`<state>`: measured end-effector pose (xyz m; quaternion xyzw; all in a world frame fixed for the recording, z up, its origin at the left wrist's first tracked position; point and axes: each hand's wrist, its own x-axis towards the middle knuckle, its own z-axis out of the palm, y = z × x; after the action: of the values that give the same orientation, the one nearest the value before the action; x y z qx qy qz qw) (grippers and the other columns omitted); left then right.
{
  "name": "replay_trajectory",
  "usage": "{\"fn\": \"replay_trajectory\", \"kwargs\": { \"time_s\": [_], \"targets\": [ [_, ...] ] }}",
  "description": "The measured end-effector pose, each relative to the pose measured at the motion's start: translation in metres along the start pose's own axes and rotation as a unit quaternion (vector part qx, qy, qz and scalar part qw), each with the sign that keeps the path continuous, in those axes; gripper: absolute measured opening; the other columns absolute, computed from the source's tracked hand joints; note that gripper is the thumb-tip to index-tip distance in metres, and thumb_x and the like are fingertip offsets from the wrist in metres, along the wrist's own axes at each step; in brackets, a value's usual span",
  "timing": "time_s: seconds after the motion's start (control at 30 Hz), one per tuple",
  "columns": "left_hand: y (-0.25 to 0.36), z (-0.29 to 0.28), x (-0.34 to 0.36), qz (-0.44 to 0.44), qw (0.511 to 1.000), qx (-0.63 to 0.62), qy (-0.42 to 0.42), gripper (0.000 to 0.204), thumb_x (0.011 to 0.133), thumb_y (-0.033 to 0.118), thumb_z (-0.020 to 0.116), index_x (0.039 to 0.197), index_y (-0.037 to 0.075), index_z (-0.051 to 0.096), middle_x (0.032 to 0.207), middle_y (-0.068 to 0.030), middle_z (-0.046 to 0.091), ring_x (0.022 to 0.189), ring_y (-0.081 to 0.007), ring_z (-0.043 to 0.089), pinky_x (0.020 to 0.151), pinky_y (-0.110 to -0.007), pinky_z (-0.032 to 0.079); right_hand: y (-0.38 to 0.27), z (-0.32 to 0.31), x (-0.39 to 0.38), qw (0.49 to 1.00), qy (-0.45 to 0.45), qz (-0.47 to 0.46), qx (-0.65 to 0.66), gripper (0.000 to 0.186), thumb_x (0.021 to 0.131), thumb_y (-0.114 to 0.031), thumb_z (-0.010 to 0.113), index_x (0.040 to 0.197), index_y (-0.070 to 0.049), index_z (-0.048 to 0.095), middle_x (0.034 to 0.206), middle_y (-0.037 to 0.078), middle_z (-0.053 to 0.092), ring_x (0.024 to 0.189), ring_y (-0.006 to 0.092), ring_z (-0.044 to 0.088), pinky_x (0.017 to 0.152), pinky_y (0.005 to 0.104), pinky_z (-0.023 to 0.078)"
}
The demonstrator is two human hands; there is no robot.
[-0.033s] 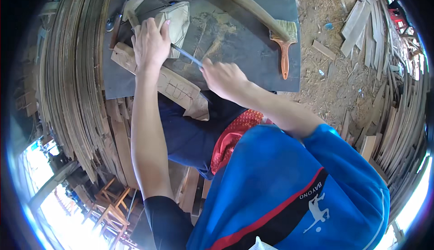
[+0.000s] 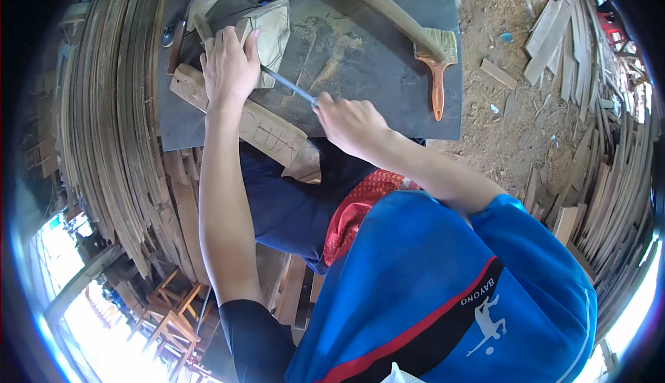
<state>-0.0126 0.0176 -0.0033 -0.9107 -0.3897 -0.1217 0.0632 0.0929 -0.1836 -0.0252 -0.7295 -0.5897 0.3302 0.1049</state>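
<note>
Wooden block (image 2: 271, 33) lies at 11 o'clock under the flat left hand (image 2: 228, 64); the right hand (image 2: 350, 123) grips a chisel (image 2: 289, 86) whose long axis points to 10 o'clock.

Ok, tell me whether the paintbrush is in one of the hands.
No, the paintbrush lies alone on the dark board, while the right hand grips a thin metal tool and the left hand presses the wood piece.

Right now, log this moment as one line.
left hand: pressing wood block | right hand: gripping chisel | paintbrush: idle on dark board
</note>
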Motion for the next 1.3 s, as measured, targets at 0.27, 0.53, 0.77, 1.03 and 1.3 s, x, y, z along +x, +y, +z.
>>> {"fn": "replay_trajectory", "kwargs": {
  "time_s": [0.27,0.53,0.77,1.03,1.3],
  "targets": [
    [0.003,0.004,0.003,0.014,0.999,0.029,-0.009,0.038,0.097,0.039,0.054,0.097,0.001,0.056,0.098,-0.0229,0.063,0.100,-0.0411,0.058,0.085,-0.053,0.044,-0.005,0.025,0.076,0.979,0.158,-0.124,0.034,0.018,0.095,-0.014,0.052,0.098,0.003,0.055,0.068,0.015,0.067,0.060,0.0305,0.070,0.050,0.0429,0.056],
    [0.016,-0.001,0.000,0.025,0.999,-0.022,0.000,0.038,0.096,0.037,0.057,0.098,-0.001,0.055,0.095,-0.0221,0.062,0.097,-0.0400,0.055,0.086,-0.051,0.042,0.019,0.026,-0.003,0.992,0.086,-0.086,0.024,0.018,0.097,-0.015,0.052,0.101,0.003,0.051,0.060,0.014,0.063,0.055,0.0313,0.068,0.047,0.0422,0.053],
    [0.013,-0.004,0.008,0.006,0.999,0.015,-0.043,0.041,0.097,0.038,0.056,0.108,-0.002,0.056,0.102,-0.0198,0.063,0.104,-0.0364,0.057,0.091,-0.049,0.042,-0.003,0.013,0.067,0.992,0.079,-0.080,0.053,0.022,0.097,-0.014,0.051,0.103,0.007,0.054,0.081,0.019,0.071,0.071,0.0315,0.073,0.057,0.0420,0.058],
    [0.009,0.003,0.000,0.002,1.000,0.013,-0.006,0.039,0.096,0.038,0.058,0.104,0.000,0.054,0.101,-0.0185,0.061,0.104,-0.0366,0.057,0.089,-0.049,0.042,0.015,0.010,0.035,0.989,0.077,-0.110,0.058,0.021,0.097,-0.015,0.050,0.100,0.004,0.056,0.075,0.019,0.070,0.069,0.0347,0.072,0.058,0.0442,0.058],
    [0.016,-0.001,-0.001,0.004,1.000,0.005,-0.005,0.041,0.097,0.040,0.056,0.107,0.001,0.055,0.107,-0.0164,0.063,0.106,-0.0340,0.058,0.091,-0.048,0.042,0.012,0.015,0.036,0.989,0.105,-0.082,0.058,0.026,0.101,-0.022,0.047,0.098,0.004,0.054,0.070,0.019,0.067,0.065,0.0369,0.070,0.059,0.0461,0.057]
  ]
}}
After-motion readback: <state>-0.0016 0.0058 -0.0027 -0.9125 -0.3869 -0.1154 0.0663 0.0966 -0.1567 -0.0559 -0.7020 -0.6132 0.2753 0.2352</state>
